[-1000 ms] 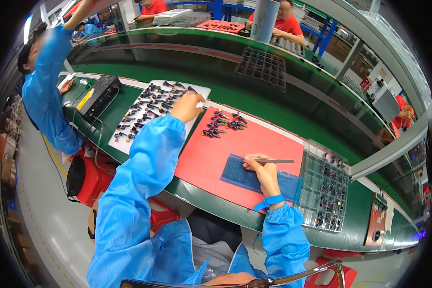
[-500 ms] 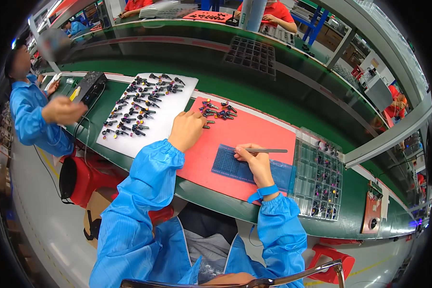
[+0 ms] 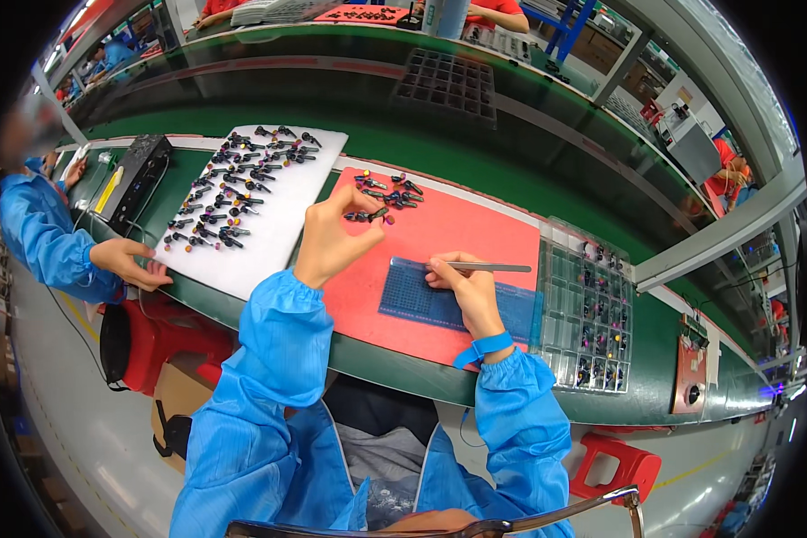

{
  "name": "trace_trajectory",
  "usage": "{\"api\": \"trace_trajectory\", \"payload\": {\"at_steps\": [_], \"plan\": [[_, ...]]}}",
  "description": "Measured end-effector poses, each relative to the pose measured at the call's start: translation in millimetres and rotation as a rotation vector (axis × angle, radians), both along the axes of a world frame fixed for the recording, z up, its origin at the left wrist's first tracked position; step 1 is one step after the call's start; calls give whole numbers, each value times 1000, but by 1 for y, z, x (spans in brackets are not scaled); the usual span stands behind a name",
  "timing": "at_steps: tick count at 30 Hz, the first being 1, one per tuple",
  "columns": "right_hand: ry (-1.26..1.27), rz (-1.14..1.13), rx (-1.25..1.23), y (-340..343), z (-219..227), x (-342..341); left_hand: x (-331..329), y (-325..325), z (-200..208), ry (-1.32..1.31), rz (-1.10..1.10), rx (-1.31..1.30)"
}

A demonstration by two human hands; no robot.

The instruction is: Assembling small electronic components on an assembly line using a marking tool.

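My left hand [image 3: 330, 238] is raised over the red mat [image 3: 484, 229], thumb and forefinger pinching a small dark earbud [image 3: 379, 214] with a stem. Just beyond those fingertips lies a loose group of similar earbuds [image 3: 393, 195]. My right hand [image 3: 466, 294] rests over the blue sheet [image 3: 408, 298], which carries a grid of small dots. Its fingers are closed around metal tweezers [image 3: 498, 267], whose visible end points right. A blue band circles the right wrist.
Left of the mat, a white foam sheet [image 3: 282, 202] carries many earbuds in rows. A clear compartment tray [image 3: 556, 327] with earbuds stands at the right. A co-worker's hand [image 3: 130, 263] touches the table edge at left, near a black box [image 3: 134, 184]. A metal post [image 3: 735, 224] rises at right.
My left hand has come up from the earbud group with one pinched in its fingers. My right hand keeps the tweezers. The co-worker's hand has dropped to the table edge.
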State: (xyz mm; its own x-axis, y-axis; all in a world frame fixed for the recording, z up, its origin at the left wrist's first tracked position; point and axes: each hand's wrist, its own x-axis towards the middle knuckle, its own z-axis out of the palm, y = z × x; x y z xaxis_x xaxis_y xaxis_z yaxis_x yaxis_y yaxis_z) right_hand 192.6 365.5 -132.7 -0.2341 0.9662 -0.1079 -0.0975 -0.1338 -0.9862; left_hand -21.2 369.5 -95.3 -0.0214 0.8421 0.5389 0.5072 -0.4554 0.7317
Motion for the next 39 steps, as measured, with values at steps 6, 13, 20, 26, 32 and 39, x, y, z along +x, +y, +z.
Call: {"api": "trace_trajectory", "payload": {"at_steps": [6, 13, 20, 26, 32, 39], "plan": [[228, -106, -29, 0, 7, 9, 29, -10, -23, -682, -185, -260], [193, -76, 207, -11, 33, 12, 36, -22, -22, -323, -161, -355], [186, -3, 296, -15, 31, 2, 35, -26, -22, -297, -211, -313], [119, -8, 326, -18, 31, 2, 36, -28, -17, -292, -196, -327], [104, -20, 350, -18, 32, 1, 36, -28, -16, -270, -187, -315], [94, -10, 349, -18, 31, 2, 36, -29, -16, -257, -187, -295]]}}
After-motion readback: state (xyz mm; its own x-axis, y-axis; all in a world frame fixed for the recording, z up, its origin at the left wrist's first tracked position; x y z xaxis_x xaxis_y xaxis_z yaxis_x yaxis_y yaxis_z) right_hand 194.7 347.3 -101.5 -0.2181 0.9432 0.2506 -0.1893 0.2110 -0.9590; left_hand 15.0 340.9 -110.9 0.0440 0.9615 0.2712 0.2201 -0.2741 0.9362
